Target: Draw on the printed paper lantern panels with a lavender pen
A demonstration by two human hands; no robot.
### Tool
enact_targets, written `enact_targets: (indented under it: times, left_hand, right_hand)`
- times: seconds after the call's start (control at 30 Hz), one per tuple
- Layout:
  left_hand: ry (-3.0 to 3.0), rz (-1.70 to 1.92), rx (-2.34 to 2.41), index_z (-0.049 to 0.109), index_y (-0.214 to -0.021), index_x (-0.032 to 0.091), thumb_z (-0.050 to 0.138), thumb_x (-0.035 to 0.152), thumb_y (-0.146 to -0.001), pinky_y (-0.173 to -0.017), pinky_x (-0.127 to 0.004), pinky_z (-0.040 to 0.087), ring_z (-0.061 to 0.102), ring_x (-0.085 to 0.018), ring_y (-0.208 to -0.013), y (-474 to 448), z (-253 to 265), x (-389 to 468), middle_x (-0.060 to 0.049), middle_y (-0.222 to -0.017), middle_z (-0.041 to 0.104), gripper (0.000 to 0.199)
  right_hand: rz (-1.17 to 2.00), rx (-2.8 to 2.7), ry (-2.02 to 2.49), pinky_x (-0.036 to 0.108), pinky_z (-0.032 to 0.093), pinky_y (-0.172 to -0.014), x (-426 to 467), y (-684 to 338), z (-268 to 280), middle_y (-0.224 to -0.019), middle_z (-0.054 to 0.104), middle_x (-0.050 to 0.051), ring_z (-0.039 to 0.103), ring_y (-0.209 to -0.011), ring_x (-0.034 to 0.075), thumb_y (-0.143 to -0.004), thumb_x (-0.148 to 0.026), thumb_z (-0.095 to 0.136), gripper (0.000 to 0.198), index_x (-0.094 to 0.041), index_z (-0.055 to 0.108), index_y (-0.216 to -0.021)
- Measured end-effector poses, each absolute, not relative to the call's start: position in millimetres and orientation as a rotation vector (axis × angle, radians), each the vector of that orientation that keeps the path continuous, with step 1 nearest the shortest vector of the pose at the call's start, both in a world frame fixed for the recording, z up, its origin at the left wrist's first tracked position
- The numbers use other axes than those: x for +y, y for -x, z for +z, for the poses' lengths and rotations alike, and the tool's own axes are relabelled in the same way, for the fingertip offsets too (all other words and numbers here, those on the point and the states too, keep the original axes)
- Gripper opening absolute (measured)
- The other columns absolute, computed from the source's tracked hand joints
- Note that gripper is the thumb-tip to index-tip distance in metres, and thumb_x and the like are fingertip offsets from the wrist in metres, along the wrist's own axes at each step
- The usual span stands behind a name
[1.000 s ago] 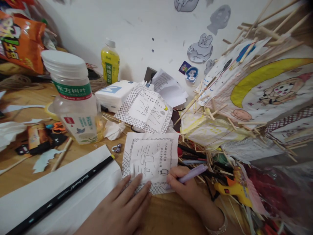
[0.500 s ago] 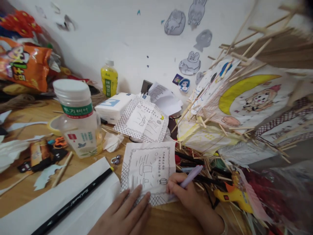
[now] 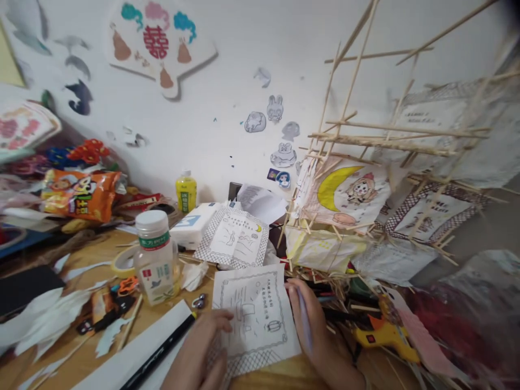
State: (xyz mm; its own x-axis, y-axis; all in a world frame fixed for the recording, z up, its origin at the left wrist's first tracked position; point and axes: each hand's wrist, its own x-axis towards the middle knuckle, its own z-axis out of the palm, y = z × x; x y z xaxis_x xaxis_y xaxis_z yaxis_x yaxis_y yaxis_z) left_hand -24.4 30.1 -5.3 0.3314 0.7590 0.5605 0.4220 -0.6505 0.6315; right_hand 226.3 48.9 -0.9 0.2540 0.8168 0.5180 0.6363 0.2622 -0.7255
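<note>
In the head view a white sheet (image 3: 255, 311) with a line drawing, vertical handwriting and a cross-hatched border lies on the table in front of me. My left hand (image 3: 199, 349) rests over its left edge, bent fingers apart and nothing visible in them. At the sheet's right edge my right hand (image 3: 311, 325) is closed around a light purple pen (image 3: 304, 317), which stands nearly upright; its tip is hidden. A black marker (image 3: 160, 352) lies on blank white paper (image 3: 122, 360), partly behind my left hand.
A clear bottle (image 3: 156, 265) stands left of the sheet, near a tape roll (image 3: 124, 261). Behind are a second drawing (image 3: 235, 238), a tissue pack (image 3: 193, 230) and a yellow drink bottle (image 3: 186, 192). At right, a stick frame with drawings (image 3: 345, 189) and a yellow glue gun (image 3: 384, 338).
My view has tilted up. The left hand has lifted from flat to bent fingers at the sheet's left edge. The right hand has moved off the lower right corner, turning the pen more upright.
</note>
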Motion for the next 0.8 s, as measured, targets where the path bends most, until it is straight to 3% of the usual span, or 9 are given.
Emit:
enact_targets:
  times: [0.1, 0.17, 0.37, 0.53, 0.7, 0.8]
  left_hand:
    - [-1.793, 1.295, 1.251, 0.059, -0.095, 0.023, 0.052, 0.032, -0.08, -0.086, -0.041, 0.051, 0.061, -0.028, -0.096, 28, -7, 43, -0.008, -0.098, 0.066, 0.018]
    - [-1.721, 1.302, 1.306, 0.057, -0.093, 0.021, 0.05, 0.038, -0.081, -0.081, -0.043, 0.051, 0.061, -0.028, -0.088, 27, -6, 53, -0.009, -0.091, 0.064, 0.023]
    - [-1.686, 1.273, 1.313, 0.05, -0.117, 0.019, 0.058, 0.04, -0.074, -0.087, -0.042, 0.047, 0.06, -0.027, -0.097, 23, 3, 65, -0.012, -0.112, 0.061, 0.048]
    - [-1.644, 1.284, 1.28, 0.045, -0.118, 0.021, 0.054, 0.045, -0.075, -0.084, -0.04, 0.048, 0.061, -0.024, -0.089, 24, 7, 67, -0.008, -0.096, 0.064, 0.05]
    - [-1.602, 1.283, 1.272, 0.049, -0.117, 0.02, 0.065, 0.045, -0.066, -0.082, -0.041, 0.048, 0.061, -0.025, -0.085, 25, 8, 73, -0.009, -0.102, 0.064, 0.059]
    - [-1.544, 1.291, 1.261, 0.051, -0.113, 0.02, 0.07, 0.045, -0.061, -0.086, -0.042, 0.049, 0.062, -0.029, -0.098, 23, 9, 76, -0.011, -0.109, 0.065, 0.061]
  right_hand:
    - [0.17, -1.45, 1.506, 0.039, 0.049, -0.081, 55, -229, -4, -0.095, 0.069, 0.012, 0.063, -0.089, 0.026, -0.092, -0.033, 0.042, 0.026, -0.018, 0.063, -0.095]
    - [0.139, -1.482, 1.501, 0.039, 0.049, -0.078, 58, -230, -8, -0.09, 0.067, 0.012, 0.062, -0.086, 0.027, -0.088, -0.03, 0.047, 0.021, -0.018, 0.064, -0.091]
    - [0.304, -1.381, 1.307, 0.036, 0.049, -0.075, 63, -225, -9, -0.086, 0.065, 0.007, 0.061, -0.081, 0.025, -0.07, -0.013, 0.052, 0.022, -0.019, 0.065, -0.087]
    - [0.658, -1.187, 1.086, 0.032, 0.05, -0.067, 58, -228, 18, -0.078, 0.065, 0.003, 0.062, -0.07, 0.021, -0.074, -0.022, 0.054, 0.013, -0.022, 0.059, -0.086]
    - [0.704, -1.171, 1.083, 0.032, 0.05, -0.064, 57, -247, 34, -0.088, 0.067, 0.007, 0.061, -0.064, 0.019, -0.085, -0.036, 0.048, 0.02, -0.02, 0.055, -0.094]
    - [0.669, -1.315, 1.164, 0.032, 0.049, -0.067, 63, -254, 29, -0.09, 0.068, 0.007, 0.061, -0.068, 0.019, -0.087, -0.03, 0.043, 0.017, -0.02, 0.054, -0.096]
